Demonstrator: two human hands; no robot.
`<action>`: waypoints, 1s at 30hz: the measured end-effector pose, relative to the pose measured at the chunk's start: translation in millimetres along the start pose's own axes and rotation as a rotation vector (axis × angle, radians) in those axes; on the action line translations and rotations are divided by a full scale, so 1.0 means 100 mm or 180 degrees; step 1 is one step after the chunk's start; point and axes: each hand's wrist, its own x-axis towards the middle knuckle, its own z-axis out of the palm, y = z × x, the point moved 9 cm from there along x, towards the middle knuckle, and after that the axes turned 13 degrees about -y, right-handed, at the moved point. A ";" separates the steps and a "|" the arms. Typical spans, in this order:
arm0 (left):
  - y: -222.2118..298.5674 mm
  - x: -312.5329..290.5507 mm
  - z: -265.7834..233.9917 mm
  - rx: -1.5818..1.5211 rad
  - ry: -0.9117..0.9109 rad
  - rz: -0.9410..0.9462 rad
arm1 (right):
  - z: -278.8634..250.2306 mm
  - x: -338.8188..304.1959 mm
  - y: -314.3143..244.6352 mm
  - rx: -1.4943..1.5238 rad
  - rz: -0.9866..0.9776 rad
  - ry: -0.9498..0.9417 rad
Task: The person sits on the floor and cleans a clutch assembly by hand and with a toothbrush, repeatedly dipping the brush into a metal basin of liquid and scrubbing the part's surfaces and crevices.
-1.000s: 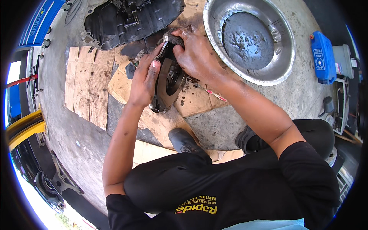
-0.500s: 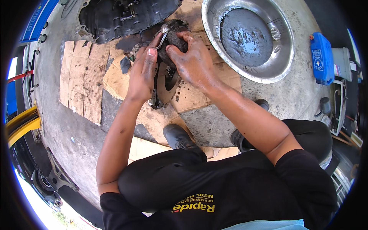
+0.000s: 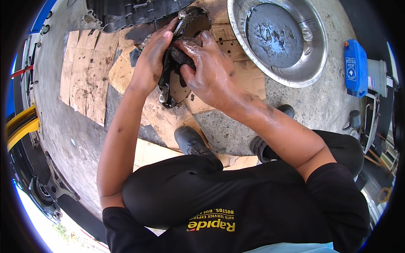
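Observation:
A dark, greasy metal engine cover (image 3: 168, 101) stands tilted on its edge over the cardboard. My left hand (image 3: 148, 65) holds it by its left side, fingers nearly straight along the rim. In my right hand (image 3: 213, 74) is a dark, wet sponge (image 3: 182, 58), gripped between thumb and fingers and pressed against the cover's inner face. Wet grime coats the right fingers. Both hands hide much of the cover.
Stained cardboard sheets (image 3: 88, 71) lie on the concrete floor. A metal basin (image 3: 318, 69) of dark liquid stands at the far right, a blue jug (image 3: 355, 69) beyond it. A large black engine part (image 3: 126, 14) lies at the far left. My boots (image 3: 192, 141) are close by.
My right hand has moved down along the cover with the sponge, baring its upper end. The left hand still holds the cover. The whole view has shifted slightly.

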 end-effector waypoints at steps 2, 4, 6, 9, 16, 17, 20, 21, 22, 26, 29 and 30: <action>0.04 -0.01 0.05 -0.0034 -0.0077 0.0034 | -0.02 -0.05 -0.02 -0.0276 -0.0026 0.0056; 0.08 -0.04 0.07 -0.0212 -0.0109 0.0041 | -0.06 0.00 -0.01 -0.0437 0.0108 -0.0186; 0.02 -0.04 0.01 -0.0051 -0.0030 0.0041 | -0.25 0.11 0.10 0.0069 0.0326 -0.0259; 0.01 -0.01 0.03 -0.0383 -0.0042 -0.0024 | -0.44 0.15 0.35 0.1327 0.0353 0.0371; -0.05 0.00 0.04 -0.0890 -0.0161 -0.0247 | -0.02 -0.06 0.01 -0.0013 -0.0051 0.0292; 0.06 -0.01 0.10 -0.1094 -0.0113 -0.0317 | 0.06 -0.07 -0.01 -0.0010 0.0028 0.0097; 0.05 -0.05 0.09 -0.0917 -0.0191 -0.0163 | 0.24 -0.25 -0.04 -0.0214 -0.0318 0.0278; 0.06 -0.06 0.09 -0.0918 -0.0120 -0.0097 | 0.35 -0.30 -0.04 -0.0383 -0.0381 0.0289; 0.14 -0.06 0.08 -0.0292 -0.0115 -0.0053 | 0.43 -0.35 0.01 -0.0161 -0.0271 0.0281; 0.24 -0.01 0.03 0.0621 -0.0127 0.0048 | 0.59 -0.46 -0.03 0.0404 0.0011 0.0046; 0.28 -0.04 0.03 0.0387 -0.0164 0.0016 | 0.55 -0.48 -0.11 -0.0169 -0.0134 -0.0160; 0.29 -0.04 0.04 0.0201 -0.0187 0.0009 | 0.54 -0.49 -0.18 -0.0429 -0.0258 -0.0231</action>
